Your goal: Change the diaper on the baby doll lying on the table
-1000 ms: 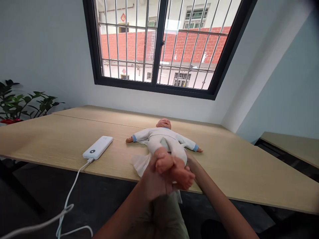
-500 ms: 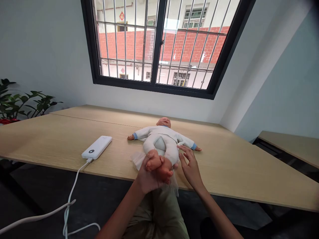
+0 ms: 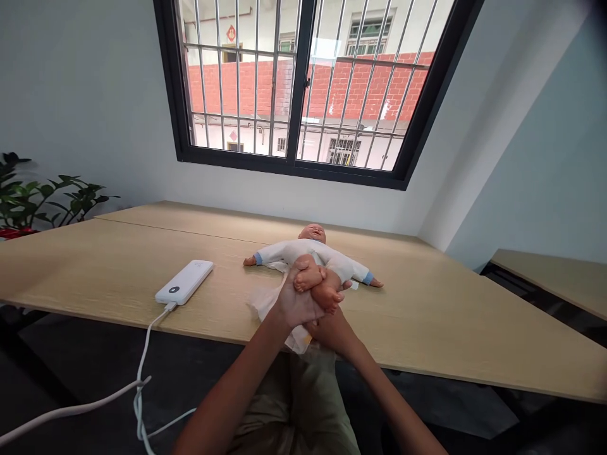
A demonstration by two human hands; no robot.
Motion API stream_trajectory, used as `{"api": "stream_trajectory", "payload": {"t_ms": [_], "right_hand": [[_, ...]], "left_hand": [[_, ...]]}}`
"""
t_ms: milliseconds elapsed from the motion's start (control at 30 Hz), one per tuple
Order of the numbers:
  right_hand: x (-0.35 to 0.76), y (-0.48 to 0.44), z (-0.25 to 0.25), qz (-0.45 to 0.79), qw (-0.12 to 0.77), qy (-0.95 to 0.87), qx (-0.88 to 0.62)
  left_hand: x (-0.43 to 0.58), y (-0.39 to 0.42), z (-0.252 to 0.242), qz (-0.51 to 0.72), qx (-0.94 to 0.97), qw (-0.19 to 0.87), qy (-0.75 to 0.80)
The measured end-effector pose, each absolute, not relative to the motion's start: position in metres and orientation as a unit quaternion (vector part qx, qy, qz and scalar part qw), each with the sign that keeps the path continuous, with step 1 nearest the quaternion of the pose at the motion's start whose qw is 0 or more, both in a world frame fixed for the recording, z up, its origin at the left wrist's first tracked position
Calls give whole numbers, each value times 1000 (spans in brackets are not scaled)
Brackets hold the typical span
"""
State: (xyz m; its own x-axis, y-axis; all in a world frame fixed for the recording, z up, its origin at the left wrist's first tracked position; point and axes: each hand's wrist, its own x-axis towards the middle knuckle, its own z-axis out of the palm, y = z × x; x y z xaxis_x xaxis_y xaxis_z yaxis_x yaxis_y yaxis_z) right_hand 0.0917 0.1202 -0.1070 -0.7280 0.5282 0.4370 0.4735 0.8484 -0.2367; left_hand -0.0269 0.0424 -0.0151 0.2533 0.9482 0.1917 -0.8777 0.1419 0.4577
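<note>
A baby doll (image 3: 325, 253) in a white top with blue cuffs lies on its back on the table, head toward the window. My left hand (image 3: 298, 303) is closed around the doll's lower legs from beneath and holds both feet (image 3: 310, 278) up, soles toward me. Under the doll's bottom lies a thin white diaper (image 3: 265, 300), its near end sticking out at the table edge. My right hand (image 3: 334, 328) is below the raised feet, with curled fingers on the diaper's near end. The left hand and the doll's feet partly hide those fingers.
A white power bank (image 3: 184, 281) with a white cable (image 3: 145, 360) lies on the table (image 3: 118, 253) to the left; the cable hangs over the front edge. A potted plant (image 3: 52, 196) stands at far left. A barred window (image 3: 291, 95) is behind the table, another table (image 3: 550, 278) at right.
My left hand has lifted the doll's feet higher and away from me. The right hand has moved from beside the doll's leg to beneath the feet, onto the diaper's near end.
</note>
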Motion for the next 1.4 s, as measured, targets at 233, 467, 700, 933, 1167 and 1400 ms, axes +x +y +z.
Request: {"api": "stream_trajectory", "payload": {"t_ms": [233,467,700,933,1167,1400], "right_hand": [[105,111,-99,57,180,-943,-275],[117,113,-100,60,150,-958,-236],[137,109,-94,125,202,-952,-191],[148,105,-95,142,245,-924,-258],[168,100,-97,-11,361,-894,-264],[195,126,-90,-101,304,-934,-158]], "left_hand": [[-31,37,-34,597,255,757,70],[-25,12,-79,567,213,793,67],[-9,2,-94,566,202,798,52],[0,-7,-96,554,199,808,2],[10,-22,-107,524,248,815,23],[-26,-38,-103,526,223,802,174]]}}
